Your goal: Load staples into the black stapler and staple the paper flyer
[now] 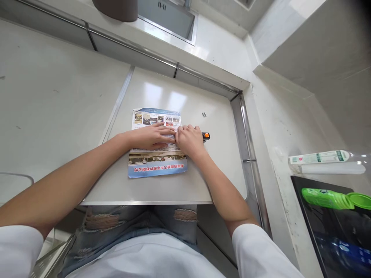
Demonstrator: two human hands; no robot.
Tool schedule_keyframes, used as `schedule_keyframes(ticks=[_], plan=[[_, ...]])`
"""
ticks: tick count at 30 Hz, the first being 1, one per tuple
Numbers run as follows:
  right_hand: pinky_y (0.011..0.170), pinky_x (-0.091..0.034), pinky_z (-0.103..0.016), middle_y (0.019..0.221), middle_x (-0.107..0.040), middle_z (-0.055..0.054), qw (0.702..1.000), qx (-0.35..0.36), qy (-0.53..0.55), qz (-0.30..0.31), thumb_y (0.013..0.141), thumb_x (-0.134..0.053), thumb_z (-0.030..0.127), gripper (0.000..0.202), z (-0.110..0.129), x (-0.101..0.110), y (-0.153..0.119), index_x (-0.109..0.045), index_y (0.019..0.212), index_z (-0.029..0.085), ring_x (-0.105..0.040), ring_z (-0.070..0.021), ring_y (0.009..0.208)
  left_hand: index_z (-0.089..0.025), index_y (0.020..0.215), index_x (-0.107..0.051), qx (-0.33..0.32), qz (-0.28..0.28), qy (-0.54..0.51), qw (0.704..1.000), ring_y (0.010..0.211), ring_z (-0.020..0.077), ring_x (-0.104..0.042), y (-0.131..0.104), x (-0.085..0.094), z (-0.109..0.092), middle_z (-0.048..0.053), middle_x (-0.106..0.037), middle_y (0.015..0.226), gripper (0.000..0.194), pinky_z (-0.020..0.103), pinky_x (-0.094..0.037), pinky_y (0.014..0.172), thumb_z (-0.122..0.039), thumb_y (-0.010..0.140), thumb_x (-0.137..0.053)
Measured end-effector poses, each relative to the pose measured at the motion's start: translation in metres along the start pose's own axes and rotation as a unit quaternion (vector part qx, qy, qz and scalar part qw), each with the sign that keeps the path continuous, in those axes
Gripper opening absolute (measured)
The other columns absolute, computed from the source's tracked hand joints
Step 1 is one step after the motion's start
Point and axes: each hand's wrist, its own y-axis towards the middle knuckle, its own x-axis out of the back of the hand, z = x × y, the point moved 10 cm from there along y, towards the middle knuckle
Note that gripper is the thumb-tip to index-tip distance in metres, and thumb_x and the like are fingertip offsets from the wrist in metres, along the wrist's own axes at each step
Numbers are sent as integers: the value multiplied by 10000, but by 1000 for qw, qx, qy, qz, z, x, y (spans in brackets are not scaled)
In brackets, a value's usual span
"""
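Observation:
A printed leaflet with blue bands and small photos lies on the white table, its lettering upside down to me. My left hand rests flat across its middle with the fingers stretched out, pointing to the right. At the leaflet's right edge, my right hand is closed over a black stapler whose orange-marked end sticks out to the right. The rest of the stapler is hidden beneath the hand, so I cannot tell how far the paper reaches into it. The fingertips of both hands nearly meet.
Two small grey staple strips lie beyond my right hand. A raised metal-trimmed ledge borders the table at the back and right. Behind it are a sink and a brown container. A green bottle lies far right.

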Motion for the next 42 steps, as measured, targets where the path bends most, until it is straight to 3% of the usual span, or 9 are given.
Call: schedule_keyframes(ticks=[5,9,18,24,29,31,34,38,42], plan=[[698,-302,-332,905,-713,-67,991,-23,122,-56,1082,-382,300,306,-36,16,1,-618,906,220,-577,-225,801,-361,1506,-611,-3,6,7,1000,1509,282,-472,-1,-1,0,64,-562,1587,443,490,-261,1281,-311,1083,-489],[712,-344,-320,871,-658,-52,974,19,195,-114,1029,-565,492,298,-64,23,2,-566,887,230,-550,-226,820,-335,1443,-668,-14,1,1,1000,1435,267,-549,1,3,-3,79,-617,1528,401,465,-321,1243,-318,1081,-496],[940,-460,-436,1022,-694,-45,941,87,316,-86,776,-875,489,431,-108,5,-1,-620,1024,246,-622,-277,958,-306,1238,-772,-23,-29,-14,999,1194,239,-682,3,13,-8,77,-743,1315,289,410,-424,1095,-301,1057,-547],[795,-492,-371,952,-688,-26,925,44,371,-72,784,-835,584,474,-129,-10,2,-633,1029,232,-614,-236,844,-271,1235,-765,-18,-13,-18,1000,1114,232,-701,3,9,-7,88,-746,1287,294,423,-423,1089,-260,1054,-533],[712,-446,-345,785,-632,-18,928,-71,313,-188,889,-712,639,427,-125,8,3,-574,849,237,-534,-204,716,-278,1328,-732,-32,3,-34,999,1209,243,-686,4,6,-12,92,-713,1375,342,434,-406,1160,-249,1053,-529],[709,-444,-339,826,-650,-28,916,-96,318,-226,932,-659,634,404,-110,18,2,-578,914,239,-542,-208,735,-290,1354,-718,-49,4,-37,998,1244,246,-679,6,6,-17,88,-705,1396,363,435,-406,1177,-235,1042,-541],[700,-433,-329,865,-668,-36,914,-74,342,-204,982,-606,562,323,-71,20,6,-578,981,240,-557,-210,752,-271,1312,-726,-91,-13,-15,996,1255,235,-679,7,9,-28,90,-724,1360,350,410,-452,1152,-195,1028,-536],[695,-408,-318,861,-659,-28,925,-25,351,-144,964,-623,415,190,-28,10,13,-555,943,239,-566,-207,760,-224,1003,-737,-85,-136,94,983,962,204,-737,-1,33,-31,63,-789,1034,206,332,-569,808,-147,958,-552],[737,-415,-325,970,-689,-61,942,16,315,-118,942,-625,341,117,-7,8,14,-574,969,240,-600,-238,882,-223,773,-629,25,-267,189,945,694,178,-664,-19,63,-13,9,-715,770,106,302,-467,586,-172,852,-580]])
